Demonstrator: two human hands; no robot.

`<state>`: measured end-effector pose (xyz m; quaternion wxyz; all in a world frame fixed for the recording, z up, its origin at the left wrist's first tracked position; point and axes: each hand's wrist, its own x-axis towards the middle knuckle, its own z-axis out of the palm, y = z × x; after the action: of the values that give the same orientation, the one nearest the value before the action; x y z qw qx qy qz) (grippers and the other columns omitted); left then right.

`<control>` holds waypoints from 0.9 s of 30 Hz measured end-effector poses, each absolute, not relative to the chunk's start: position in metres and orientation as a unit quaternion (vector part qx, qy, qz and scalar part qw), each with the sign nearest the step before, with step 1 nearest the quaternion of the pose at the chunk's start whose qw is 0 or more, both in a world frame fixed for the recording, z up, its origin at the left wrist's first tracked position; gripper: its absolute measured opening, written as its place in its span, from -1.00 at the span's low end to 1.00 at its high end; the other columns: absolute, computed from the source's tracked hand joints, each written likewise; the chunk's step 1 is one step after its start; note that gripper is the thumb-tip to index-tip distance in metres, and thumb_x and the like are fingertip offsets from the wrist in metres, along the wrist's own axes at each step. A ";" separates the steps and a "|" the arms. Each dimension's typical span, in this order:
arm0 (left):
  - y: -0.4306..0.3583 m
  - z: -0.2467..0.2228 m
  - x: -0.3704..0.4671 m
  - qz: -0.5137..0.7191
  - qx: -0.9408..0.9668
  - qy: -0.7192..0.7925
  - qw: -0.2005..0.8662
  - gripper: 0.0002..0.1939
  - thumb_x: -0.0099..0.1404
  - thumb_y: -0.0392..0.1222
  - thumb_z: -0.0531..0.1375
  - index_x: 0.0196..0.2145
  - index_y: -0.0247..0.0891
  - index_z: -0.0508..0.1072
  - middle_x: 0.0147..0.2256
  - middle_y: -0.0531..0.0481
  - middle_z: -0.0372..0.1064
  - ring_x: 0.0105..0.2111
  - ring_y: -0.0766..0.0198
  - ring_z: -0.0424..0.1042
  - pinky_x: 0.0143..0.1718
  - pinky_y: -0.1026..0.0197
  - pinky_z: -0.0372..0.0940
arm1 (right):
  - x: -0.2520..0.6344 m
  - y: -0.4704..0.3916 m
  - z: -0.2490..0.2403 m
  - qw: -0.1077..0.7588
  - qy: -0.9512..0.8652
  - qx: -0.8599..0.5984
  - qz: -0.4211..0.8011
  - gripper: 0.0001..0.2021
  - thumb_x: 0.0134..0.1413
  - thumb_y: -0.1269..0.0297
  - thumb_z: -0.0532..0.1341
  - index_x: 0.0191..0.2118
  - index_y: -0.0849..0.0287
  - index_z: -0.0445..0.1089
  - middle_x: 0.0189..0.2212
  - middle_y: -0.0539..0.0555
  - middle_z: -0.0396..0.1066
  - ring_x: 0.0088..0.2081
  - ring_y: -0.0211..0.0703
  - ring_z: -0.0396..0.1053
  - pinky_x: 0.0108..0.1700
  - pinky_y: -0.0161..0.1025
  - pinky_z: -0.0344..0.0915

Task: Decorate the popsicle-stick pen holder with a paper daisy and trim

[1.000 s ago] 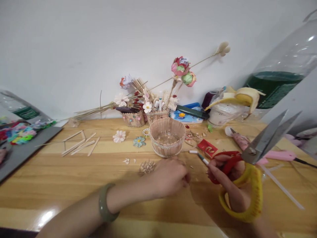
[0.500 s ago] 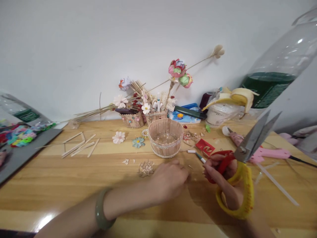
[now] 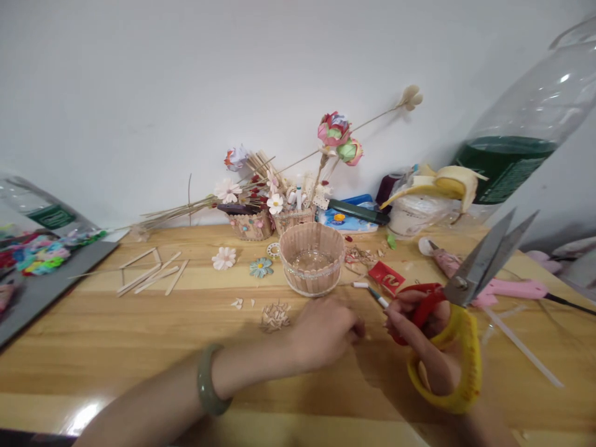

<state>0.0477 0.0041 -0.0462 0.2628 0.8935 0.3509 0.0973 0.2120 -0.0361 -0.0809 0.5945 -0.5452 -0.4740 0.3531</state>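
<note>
My right hand has its fingers through the red and yellow handles of a pair of scissors, whose blades point up and slightly apart. Low over the wooden table, my left hand is closed with its fingers curled down; what they hold, if anything, is hidden. Just beyond it stands a round wooden-stick basket. A pile of small wood chips lies left of my left hand. Between the hands and the basket are a white-capped pen and a red packet.
Flower-filled baskets stand against the wall. Loose sticks lie at left, near a grey board. A pink glue gun, a banana peel and a large bottle are at right.
My left hand and forearm have shifted slightly right, with the thumb side now showing more. The scissors have moved a little to the right in my right hand.
</note>
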 end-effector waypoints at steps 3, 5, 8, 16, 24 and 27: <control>-0.001 -0.039 0.046 0.161 0.862 0.378 0.297 -0.81 0.22 -0.34 0.13 -0.27 -0.27 0.55 -0.30 -0.07 0.54 -0.28 0.22 0.46 -0.22 0.22 0.31 | 0.212 -0.037 -0.083 0.594 -0.465 -0.552 0.355 -0.69 -0.10 0.07 0.31 -0.30 0.11 0.27 -0.45 0.00 0.32 -0.50 -0.27 0.27 -0.51 -0.33 0.22; -0.006 -0.034 0.046 0.246 0.808 0.405 0.351 -0.83 0.19 -0.36 0.16 -0.31 -0.29 0.55 -0.33 -0.06 0.54 -0.35 0.26 0.46 -0.30 0.27 0.32 | 0.211 -0.037 -0.082 0.592 -0.463 -0.548 0.368 -0.67 -0.11 0.05 0.31 -0.30 0.12 0.26 -0.47 0.00 0.32 -0.53 -0.28 0.27 -0.54 -0.33 0.22; -0.011 -0.031 0.047 0.342 0.715 0.425 0.438 -0.88 0.13 -0.39 0.20 -0.39 -0.29 0.55 -0.40 -0.03 0.52 -0.43 0.31 0.42 -0.38 0.29 0.30 | 0.205 -0.037 -0.076 0.580 -0.470 -0.534 0.396 -0.63 -0.16 0.00 0.31 -0.34 0.13 0.24 -0.53 -0.01 0.32 -0.60 -0.29 0.25 -0.63 -0.35 0.20; -0.013 -0.034 0.047 0.384 0.640 0.432 0.506 -0.93 0.09 -0.38 0.20 -0.47 -0.31 0.49 -0.42 -0.03 0.45 -0.40 0.30 0.39 -0.38 0.28 0.27 | 0.201 -0.043 -0.073 0.554 -0.489 -0.536 0.409 -0.69 -0.13 0.11 0.33 -0.30 0.13 0.27 -0.43 0.03 0.37 -0.42 -0.21 0.37 -0.46 -0.33 0.35; -0.014 -0.031 0.046 0.377 0.631 0.438 0.518 -0.94 0.06 -0.38 0.20 -0.52 -0.31 0.46 -0.46 0.00 0.40 -0.42 0.31 0.35 -0.38 0.28 0.23 | 0.199 -0.039 -0.067 0.556 -0.502 -0.524 0.405 -0.71 -0.13 0.14 0.32 -0.33 0.13 0.26 -0.51 -0.01 0.36 -0.53 -0.28 0.33 -0.57 -0.39 0.27; -0.015 -0.026 0.045 0.341 0.605 0.463 0.550 -0.99 0.04 -0.34 0.21 -0.51 -0.32 0.45 -0.49 0.03 0.38 -0.49 0.36 0.30 -0.44 0.30 0.20 | 0.199 -0.038 -0.065 0.550 -0.507 -0.524 0.407 -0.72 -0.15 0.16 0.33 -0.34 0.14 0.27 -0.53 -0.01 0.35 -0.54 -0.28 0.33 -0.57 -0.39 0.27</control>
<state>0.0449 -0.0147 -0.0256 0.5503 0.6051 0.4631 0.3414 0.1992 -0.0381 -0.0651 0.5505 -0.5236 -0.5072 0.4068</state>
